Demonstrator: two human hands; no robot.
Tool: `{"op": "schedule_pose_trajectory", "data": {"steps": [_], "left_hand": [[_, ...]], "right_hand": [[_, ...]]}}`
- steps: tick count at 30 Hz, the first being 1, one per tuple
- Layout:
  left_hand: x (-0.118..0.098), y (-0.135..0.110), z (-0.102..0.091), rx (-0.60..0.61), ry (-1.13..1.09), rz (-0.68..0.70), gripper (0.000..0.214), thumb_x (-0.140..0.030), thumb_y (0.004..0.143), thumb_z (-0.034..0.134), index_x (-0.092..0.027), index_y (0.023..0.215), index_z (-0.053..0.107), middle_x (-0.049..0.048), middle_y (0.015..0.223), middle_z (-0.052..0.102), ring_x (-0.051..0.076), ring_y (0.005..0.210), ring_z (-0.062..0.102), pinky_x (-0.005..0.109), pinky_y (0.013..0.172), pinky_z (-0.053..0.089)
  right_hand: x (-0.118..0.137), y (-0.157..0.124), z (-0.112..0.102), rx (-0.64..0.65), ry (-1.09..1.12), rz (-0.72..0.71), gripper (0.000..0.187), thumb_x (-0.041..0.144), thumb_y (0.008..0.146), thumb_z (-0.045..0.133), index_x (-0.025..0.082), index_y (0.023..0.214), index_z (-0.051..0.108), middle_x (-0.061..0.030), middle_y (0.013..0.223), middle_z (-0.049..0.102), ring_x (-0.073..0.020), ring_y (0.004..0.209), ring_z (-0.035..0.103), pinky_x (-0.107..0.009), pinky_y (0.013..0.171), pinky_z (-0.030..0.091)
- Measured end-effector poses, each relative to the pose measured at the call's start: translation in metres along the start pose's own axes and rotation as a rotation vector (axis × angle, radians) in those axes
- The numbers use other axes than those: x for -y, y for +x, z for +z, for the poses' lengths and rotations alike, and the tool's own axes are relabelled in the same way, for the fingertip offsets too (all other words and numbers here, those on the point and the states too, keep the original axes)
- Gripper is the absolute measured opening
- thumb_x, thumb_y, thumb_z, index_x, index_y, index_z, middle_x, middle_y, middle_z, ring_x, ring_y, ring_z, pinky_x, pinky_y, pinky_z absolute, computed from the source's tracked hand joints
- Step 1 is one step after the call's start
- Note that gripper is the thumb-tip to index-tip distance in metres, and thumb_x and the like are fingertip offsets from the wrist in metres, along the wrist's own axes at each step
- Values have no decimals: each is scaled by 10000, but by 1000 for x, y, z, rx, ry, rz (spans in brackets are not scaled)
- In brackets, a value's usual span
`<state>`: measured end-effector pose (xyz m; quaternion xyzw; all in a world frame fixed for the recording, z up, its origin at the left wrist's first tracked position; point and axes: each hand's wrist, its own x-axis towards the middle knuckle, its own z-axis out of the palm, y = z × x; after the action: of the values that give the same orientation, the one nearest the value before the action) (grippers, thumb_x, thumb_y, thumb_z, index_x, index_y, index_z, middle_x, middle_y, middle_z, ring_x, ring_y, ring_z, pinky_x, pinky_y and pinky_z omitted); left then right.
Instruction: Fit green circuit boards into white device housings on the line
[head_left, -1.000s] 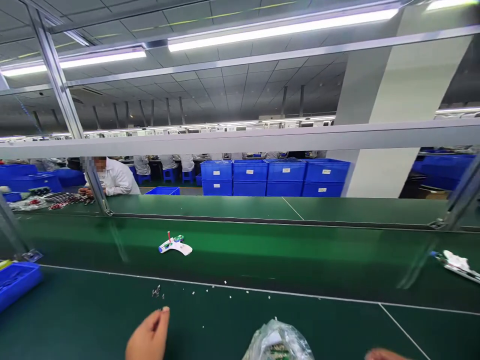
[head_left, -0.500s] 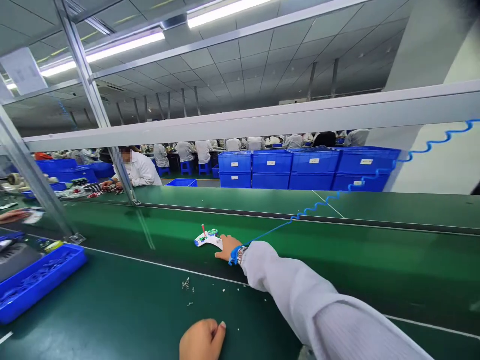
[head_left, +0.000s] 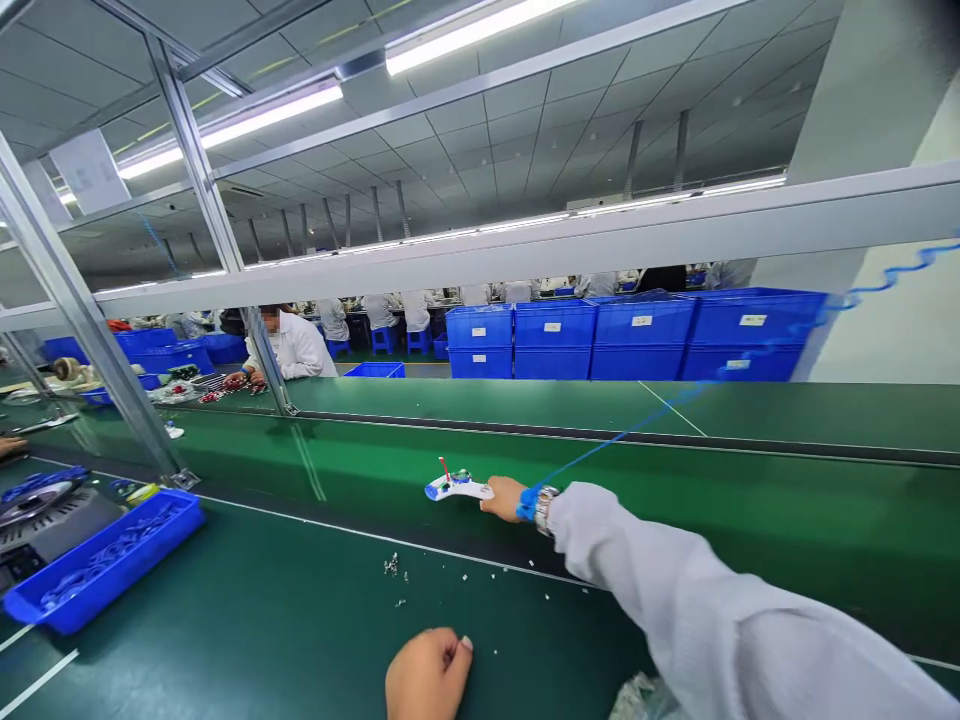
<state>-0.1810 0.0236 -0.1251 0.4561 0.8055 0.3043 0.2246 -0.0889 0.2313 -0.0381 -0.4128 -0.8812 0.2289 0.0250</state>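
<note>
My right hand [head_left: 505, 498] reaches out over the green belt, with thumb and fingers closed on the right end of a white curved plastic part [head_left: 469, 490]. The part has a blue tip, small green pieces and a thin red upright piece on its left half. Whether it touches the belt, I cannot tell. A blue wrist strap with a coiled cord circles my right wrist. My left hand [head_left: 429, 672] rests as a fist on the near green table, nothing showing from it. Small metal screws [head_left: 391, 565] lie in a pile ahead of it, with white bits scattered nearby.
At left stands a blue tray [head_left: 112, 560] of blue pieces beside a grey device [head_left: 60, 520]. A metal post [head_left: 112, 350] rises behind them. The blue cord [head_left: 615, 440] crosses the belt. Beyond are stacked blue bins [head_left: 555, 335] and a seated person in white [head_left: 300, 345].
My right hand has drawn the white part slightly to the right, its fingers now closed on the end. My left fist is much the same. The view has turned a little left.
</note>
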Motion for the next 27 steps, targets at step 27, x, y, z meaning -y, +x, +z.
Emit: {"op": "schedule_pose_trajectory", "data": {"steps": [27], "left_hand": [[-161, -131, -6, 561, -1626, 74, 492, -410, 628, 800, -258, 1083, 688, 28, 853, 719, 162, 731, 662, 223, 646, 508]], "right_hand": [[-44, -310, 35, 511, 1769, -215, 583, 494, 530, 815, 100, 935, 670, -39, 728, 602, -105, 658, 558, -187, 636, 403]]}}
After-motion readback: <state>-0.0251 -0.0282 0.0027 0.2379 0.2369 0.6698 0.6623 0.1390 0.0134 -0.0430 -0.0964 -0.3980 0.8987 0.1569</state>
